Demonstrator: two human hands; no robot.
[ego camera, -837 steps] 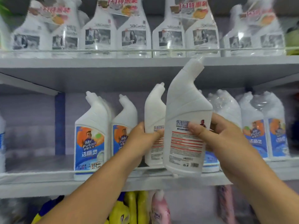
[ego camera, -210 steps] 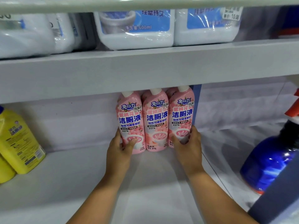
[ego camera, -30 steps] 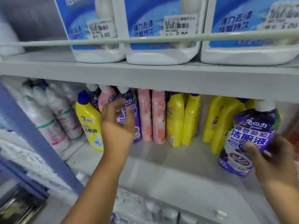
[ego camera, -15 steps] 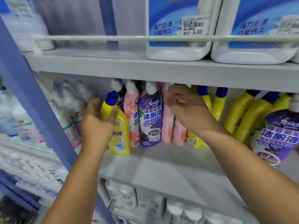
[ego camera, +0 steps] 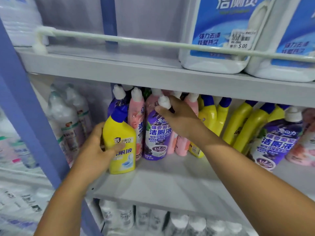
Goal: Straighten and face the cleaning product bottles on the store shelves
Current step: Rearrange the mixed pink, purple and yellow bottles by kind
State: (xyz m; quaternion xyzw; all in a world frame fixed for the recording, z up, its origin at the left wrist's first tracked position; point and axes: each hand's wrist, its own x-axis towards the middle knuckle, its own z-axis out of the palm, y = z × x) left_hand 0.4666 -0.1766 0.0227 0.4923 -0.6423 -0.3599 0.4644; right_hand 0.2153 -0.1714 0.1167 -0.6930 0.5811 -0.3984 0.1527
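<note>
Bottles of cleaning product stand crowded on the middle shelf (ego camera: pixel 170 184), and both hands are on them. The left hand (ego camera: pixel 97 150) grips the yellow bottle (ego camera: pixel 120 138) at the front left of the group, thumb across its label and fingers curled behind its left side; the bottle stands upright, blue cap angled up. The right hand (ego camera: pixel 180 120) reaches in from the right and takes the purple bottle (ego camera: pixel 156 138) at its neck, the white cap (ego camera: pixel 164 101) showing between thumb and fingers, which curl round the neck. The purple label faces forward.

Between the two held bottles stands a pink bottle (ego camera: pixel 136 116), touching both. Behind and just right of the right hand are more pink bottles (ego camera: pixel 181 145), then a row of yellow bottles with blue caps (ego camera: pixel 242 123) leaning to the right. A second purple bottle (ego camera: pixel 276 142) stands further right, tilted, with another pink one beside it at the frame edge.

Left of the blue upright post (ego camera: pixel 25 108) sit clear-wrapped white bottles (ego camera: pixel 68 116), blurred. On the upper shelf, behind a white rail (ego camera: pixel 136 40), stand large white jugs with blue labels (ego camera: pixel 221 31), one carrying a price tag. White bottle tops show on the shelf below.
</note>
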